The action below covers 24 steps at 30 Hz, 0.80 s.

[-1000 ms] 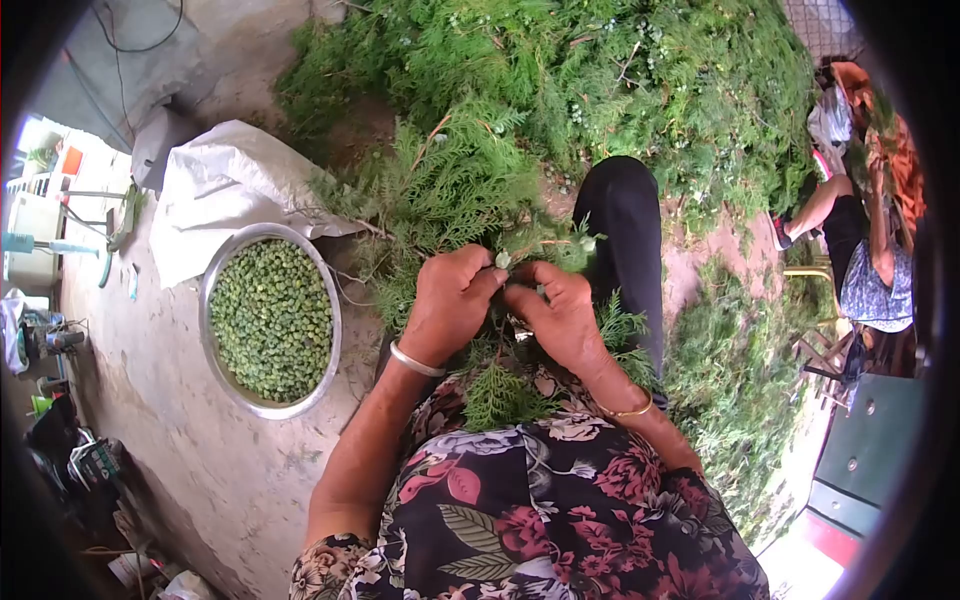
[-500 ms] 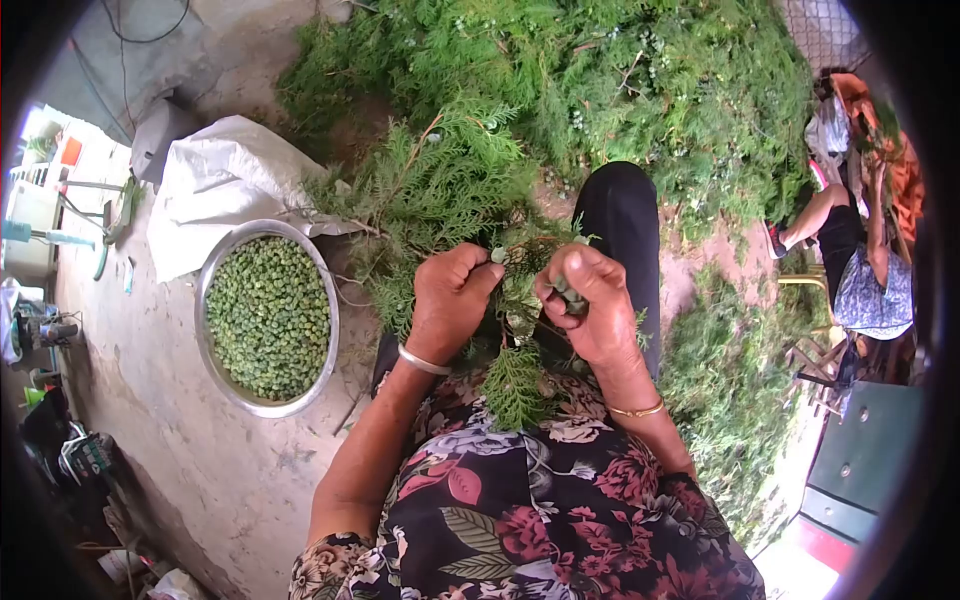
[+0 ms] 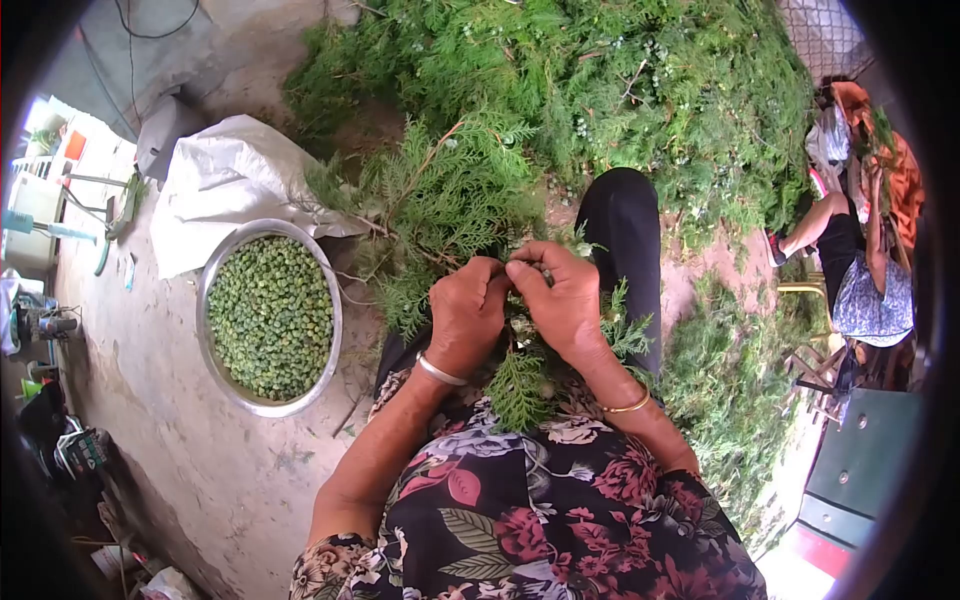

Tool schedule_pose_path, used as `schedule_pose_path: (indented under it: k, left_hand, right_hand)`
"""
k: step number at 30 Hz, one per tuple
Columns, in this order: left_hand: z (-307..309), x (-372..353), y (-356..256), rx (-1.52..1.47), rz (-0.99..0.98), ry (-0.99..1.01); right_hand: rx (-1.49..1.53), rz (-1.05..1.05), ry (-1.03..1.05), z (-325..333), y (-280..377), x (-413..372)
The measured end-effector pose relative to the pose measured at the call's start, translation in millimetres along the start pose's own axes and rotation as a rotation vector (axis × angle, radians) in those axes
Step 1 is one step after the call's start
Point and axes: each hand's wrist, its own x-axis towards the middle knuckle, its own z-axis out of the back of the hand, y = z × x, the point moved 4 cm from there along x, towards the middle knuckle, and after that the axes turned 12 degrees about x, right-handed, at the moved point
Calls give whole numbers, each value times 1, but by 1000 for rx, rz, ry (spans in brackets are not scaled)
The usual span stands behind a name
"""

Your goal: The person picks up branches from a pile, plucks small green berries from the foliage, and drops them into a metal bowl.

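Possible mishap, nearest: small pieces slipping into the leafy sprigs (image 3: 518, 388) over the lap, should the crowded fingertips loosen. Another: a springy branch (image 3: 455, 205) whipping free if pulled hard.
Left hand (image 3: 467, 308): thumb and fingers pinched together at the branch.
Right hand (image 3: 562, 305): thumb drawn against curled fingers, tips meeting the left's — contents hidden.
Beyond, to the left: metal basin (image 3: 275, 408), filled with green cones (image 3: 270, 320).
Farther: heaped greenery (image 3: 620, 100).
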Motion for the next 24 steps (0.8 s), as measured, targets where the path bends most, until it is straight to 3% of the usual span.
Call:
schedule_pose_path:
  k: [1, 3, 5, 7, 9, 11, 13, 15, 19, 24]
  left_hand:
    - [1, 0, 0, -27, 15, 35]
    - [0, 0, 0, -55, 29, 71]
    - [-1, 0, 0, -55, -8, 50]
    - [-1, 0, 4, 25, 1, 61]
    - [1, 0, 5, 106, 11, 68]
    - [5, 4, 3, -57, 76, 70]
    - [5, 8, -5, -80, 45, 76]
    - [13, 12, -24, 310, -158, 78]
    - [10, 26, -41, 485, -416, 140]
    - [-7, 36, -45, 452, -343, 406]
  right_hand:
    - [2, 1, -1, 3, 1, 0]
    - [382, -385, 31, 5, -12, -4]
    - [413, -370, 27, 7, -10, -5]
    - [734, -506, -1, 14, -4, -3]
    - [914, -391, -21, 28, 18, 8]
    - [1053, -324, 38, 38, 29, 16]
    - [1063, -432, -19, 44, 26, 12]
    - [1031, -512, -43, 45, 21, 3]
    - [924, -600, -135, 49, 5, -12]
    - [943, -621, -176, 52, 2, -13]
